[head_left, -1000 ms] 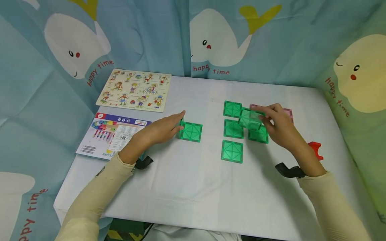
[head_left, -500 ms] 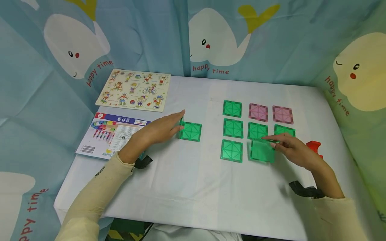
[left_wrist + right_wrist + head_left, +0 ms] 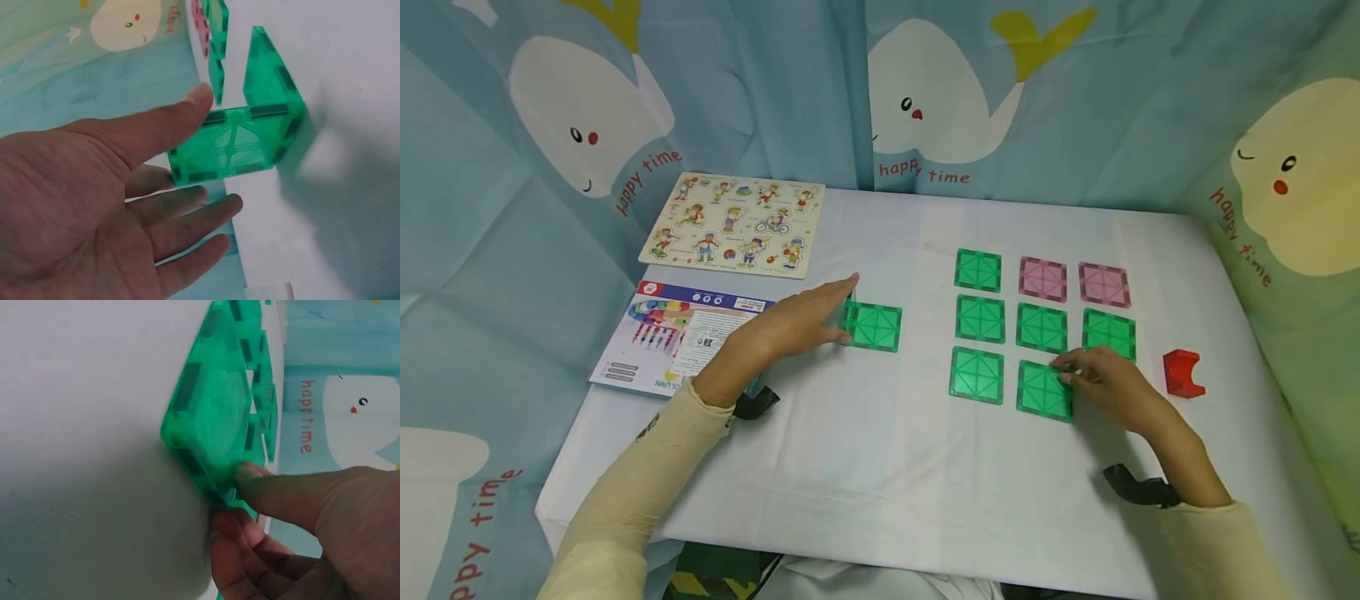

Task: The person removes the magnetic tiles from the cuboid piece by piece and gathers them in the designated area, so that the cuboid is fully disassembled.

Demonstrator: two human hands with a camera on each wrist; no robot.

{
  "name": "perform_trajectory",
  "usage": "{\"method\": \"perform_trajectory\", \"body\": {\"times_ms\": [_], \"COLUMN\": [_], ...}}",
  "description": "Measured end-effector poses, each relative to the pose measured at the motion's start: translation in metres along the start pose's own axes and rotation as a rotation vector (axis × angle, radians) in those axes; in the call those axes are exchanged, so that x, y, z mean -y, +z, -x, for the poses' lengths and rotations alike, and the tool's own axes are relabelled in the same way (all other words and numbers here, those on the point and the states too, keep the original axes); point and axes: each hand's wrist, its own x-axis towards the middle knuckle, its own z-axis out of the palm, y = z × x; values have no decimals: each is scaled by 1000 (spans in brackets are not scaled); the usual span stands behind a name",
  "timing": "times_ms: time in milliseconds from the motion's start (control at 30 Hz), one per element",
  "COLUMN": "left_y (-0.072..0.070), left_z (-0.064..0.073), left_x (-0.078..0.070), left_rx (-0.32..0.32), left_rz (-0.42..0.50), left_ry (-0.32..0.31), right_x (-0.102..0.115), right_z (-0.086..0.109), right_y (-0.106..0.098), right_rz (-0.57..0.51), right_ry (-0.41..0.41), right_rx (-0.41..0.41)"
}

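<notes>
Transparent green square magnetic tiles lie on the white table. My right hand (image 3: 1105, 385) pinches the right edge of a green magnetic tile (image 3: 1041, 392) low at the front of the grid. In the right wrist view that tile (image 3: 215, 412) looks tilted, with thumb and fingers at one corner. My left hand (image 3: 797, 321) reaches around an upright green tile (image 3: 228, 147), its fingers fairly straight; whether the thumb touches it is unclear. This upright tile meets a flat green tile (image 3: 877, 327) along one edge.
Two pink tiles (image 3: 1042, 278) and several green tiles (image 3: 980, 319) form spaced rows on the right. A red notched block (image 3: 1182, 373) sits farther right. At the left lie a picture puzzle board (image 3: 737, 225) and a printed box or booklet (image 3: 655, 337). Patterned curtains (image 3: 820, 92) border the table.
My right hand has carried the green tile from over the grid toward the front and lowered it, uncovering the pink tiles. The left thumb has shifted slightly toward the front.
</notes>
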Motion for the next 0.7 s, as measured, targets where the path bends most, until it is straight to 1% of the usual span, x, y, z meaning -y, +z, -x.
{"method": "perform_trajectory", "body": {"times_ms": [133, 233, 300, 400, 500, 600, 700], "left_y": [0, 1, 1, 1, 2, 3, 4], "left_z": [0, 0, 0, 1, 0, -1, -2], "left_x": [-1, -1, -1, -1, -1, -1, -1], "left_rx": [-10, -17, -23, -30, -32, -34, -38], "left_rz": [-13, -20, -23, -29, -30, -24, -18], "left_ry": [-2, 0, 4, 14, 33, 39, 34], "right_x": [8, 19, 30, 49, 70, 92, 112], "right_z": [-2, -7, -14, -28, -43, -61, -80], "right_y": [1, -3, -5, -6, -2, 5, 17], "right_rz": [25, 47, 66, 94, 91, 80, 109], "right_ry": [50, 80, 69, 23, -19, -35, -60], "right_rx": [-10, -6, -15, -17, 22, 82, 125]}}
